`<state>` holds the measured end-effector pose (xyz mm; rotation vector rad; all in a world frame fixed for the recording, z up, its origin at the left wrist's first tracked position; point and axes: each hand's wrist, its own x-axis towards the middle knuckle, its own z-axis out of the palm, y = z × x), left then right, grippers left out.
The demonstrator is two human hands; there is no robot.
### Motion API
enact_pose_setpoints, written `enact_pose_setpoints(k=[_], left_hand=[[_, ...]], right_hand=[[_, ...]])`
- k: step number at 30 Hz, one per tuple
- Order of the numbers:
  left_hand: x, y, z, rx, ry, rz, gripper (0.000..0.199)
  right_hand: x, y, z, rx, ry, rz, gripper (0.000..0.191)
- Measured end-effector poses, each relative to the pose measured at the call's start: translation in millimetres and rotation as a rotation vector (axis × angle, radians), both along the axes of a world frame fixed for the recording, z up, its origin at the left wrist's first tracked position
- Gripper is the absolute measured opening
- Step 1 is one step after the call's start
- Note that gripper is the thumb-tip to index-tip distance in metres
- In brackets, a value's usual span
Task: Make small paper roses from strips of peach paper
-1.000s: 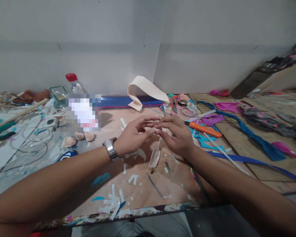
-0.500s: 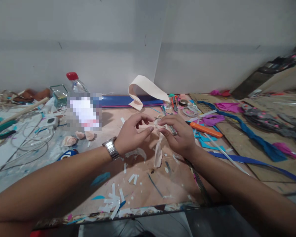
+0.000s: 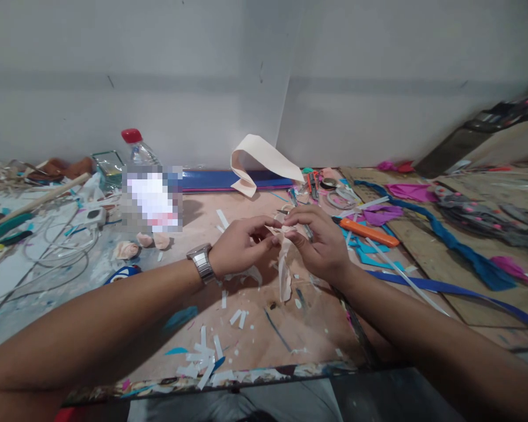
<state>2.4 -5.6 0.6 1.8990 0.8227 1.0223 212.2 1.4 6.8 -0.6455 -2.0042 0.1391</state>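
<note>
My left hand [image 3: 242, 243], with a metal watch [image 3: 202, 264] on its wrist, has thumb and forefinger closed on the upper part of a cream crepe paper strip [image 3: 285, 275]. From the other side, my right hand [image 3: 319, 240] pinches the same strip, fingertips nearly touching those of the left. The strip's long wavy-edged end hangs down below the fingers. A thin dark metal tip and a metal piece show by the right fingers; most of this tool is hidden, so I cannot tell its kind. Rolled cream paper roses [image 3: 127, 251] lie left of my hands.
A loop of cream paper [image 3: 264, 153] stands at the back by blue sheets [image 3: 202, 180]. An orange utility knife [image 3: 369, 232] and blue strips lie right. Left are a red-capped bottle [image 3: 143, 153], a blurred phone [image 3: 152, 199], pliers [image 3: 6, 231] and cables. White scraps [image 3: 202, 351] litter the front.
My left hand has moved right, and its parted thumb and fingers have closed on the paper strip. The right hand keeps its pinch; the hanging end has shifted slightly.
</note>
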Motion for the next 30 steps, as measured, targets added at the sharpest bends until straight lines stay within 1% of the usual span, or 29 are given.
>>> enact_pose_setpoints(k=[2,7,12,15,17,21,24,26,28,30], left_hand=[[0,1,1.0,0.009,0.007,0.011,0.022],[-1,1,2.8,-0.015,-0.010,0.025,0.023],[-3,-1,5.1,0.015,0.108,0.018,0.020],[-3,-2,7.1,0.055,0.133,0.002,0.018],[-2,-2,7.2,0.052,0.122,0.001,0.021],[-3,0,3.7,0.038,0.090,0.024,0.042],[-4,4,-0.2,0.117,0.186,0.049,0.047],[-6,7,-2.5,0.145,0.254,0.035,0.054],[-7,8,-4.5,0.108,0.299,0.001,0.053],[-8,10,-6.5,0.040,0.327,-0.038,0.041]], right_hand=[[0,0,-0.1,-0.018,0.021,-0.002,0.008],[1,2,-1.0,-0.050,0.043,-0.012,0.009],[1,3,0.3,-0.034,0.035,-0.012,0.011],[1,1,1.9,-0.026,0.026,-0.015,0.012],[2,1,2.4,-0.033,0.021,-0.023,0.010],[3,1,0.0,-0.107,0.046,-0.045,0.009],[3,1,-3.0,-0.152,0.061,-0.039,0.012],[3,0,-4.1,-0.166,0.057,-0.023,0.013],[2,-2,-4.1,-0.167,0.053,-0.001,0.014],[2,-3,-3.4,-0.159,0.044,0.021,0.014]])
